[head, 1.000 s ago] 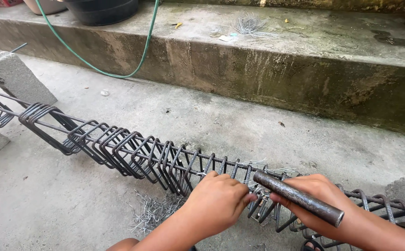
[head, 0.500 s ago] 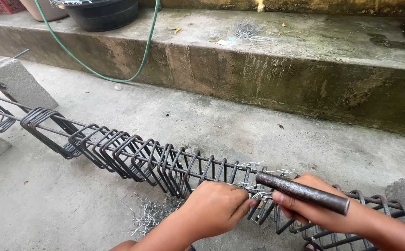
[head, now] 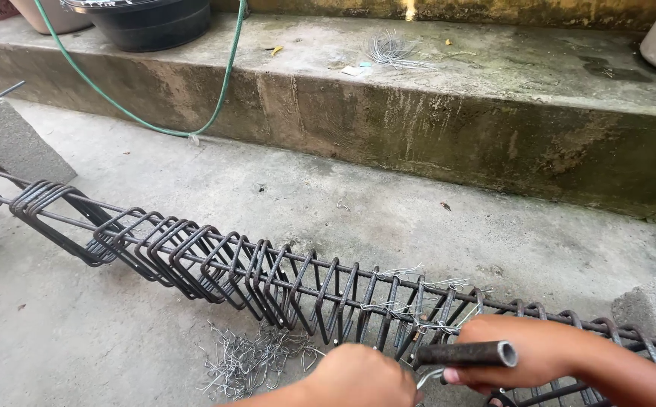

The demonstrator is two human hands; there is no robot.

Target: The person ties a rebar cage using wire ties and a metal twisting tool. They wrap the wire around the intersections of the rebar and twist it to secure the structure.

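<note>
A long rebar cage [head: 215, 264] made of dark steel stirrups strung on straight bars lies across the concrete floor, with several thin wire ties on it near my hands. My right hand [head: 527, 350] is closed around a short dark metal pipe tool [head: 467, 353] held level over the cage. My left hand [head: 365, 377] sits at the bottom edge, fingers curled at a bit of tie wire just left of the pipe's lower end. A loose heap of cut tie wires [head: 249, 362] lies on the floor under the cage.
A concrete step [head: 433, 128] runs across the back with a bundle of wires [head: 392, 49], a black tub [head: 147, 22] and a green hose [head: 132, 113]. Grey concrete blocks stand at left [head: 7, 139] and right [head: 655, 305].
The view has tilted up and my hands have slid lower in the picture. The pipe now lies level, with its open end facing right.
</note>
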